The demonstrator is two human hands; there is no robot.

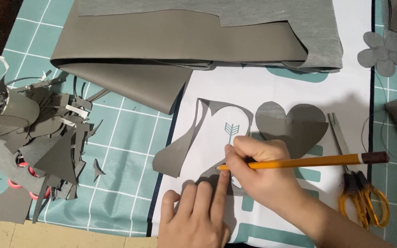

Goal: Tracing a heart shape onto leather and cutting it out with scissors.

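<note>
A yellow pencil (299,161) is gripped in the right hand (260,172), the fingers closed round it near the tip, which is set against a grey scrap (217,177) lying on the white sheet (272,89). The left hand (196,220) is laid flat, holding nothing, its forefinger pressed on the scrap just beside the tip, apparently so that the piece is kept from sliding under the stroke. A cut-out offcut (182,149) with a curved hollow lies just above, and a grey heart (292,126) is set just beside the right hand (likely the piece taken from that hollow). Scissors (361,195) are parked to the right, within reach. Trimmings (47,142) are heaped well apart on the left of the bench (125,133), and folded grey fabric (184,41) is kept at the far edge.
</note>
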